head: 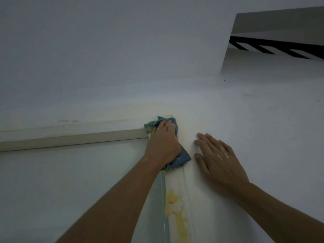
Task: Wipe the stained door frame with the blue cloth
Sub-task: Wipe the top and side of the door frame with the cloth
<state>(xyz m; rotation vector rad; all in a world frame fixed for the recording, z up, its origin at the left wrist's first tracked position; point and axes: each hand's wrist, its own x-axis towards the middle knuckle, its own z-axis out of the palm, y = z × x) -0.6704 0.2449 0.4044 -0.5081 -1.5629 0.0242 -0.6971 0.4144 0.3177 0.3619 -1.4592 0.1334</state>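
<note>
I look up at the top right corner of a cream door frame (73,137). My left hand (163,142) presses the blue cloth (183,157) against that corner; the cloth is smeared yellow-green at its upper edge. Lower on the frame's upright, a yellow stain (175,206) runs down the moulding. My right hand (217,160) lies flat on the white wall just right of the frame, fingers spread, holding nothing. Two small white smears show on its back.
White wall (122,58) fills the view above the frame, with a faint yellowish tint near the corner. The door's face (70,190) lies under the top rail. At the upper right an opening (280,41) shows a ceiling with dark stripes.
</note>
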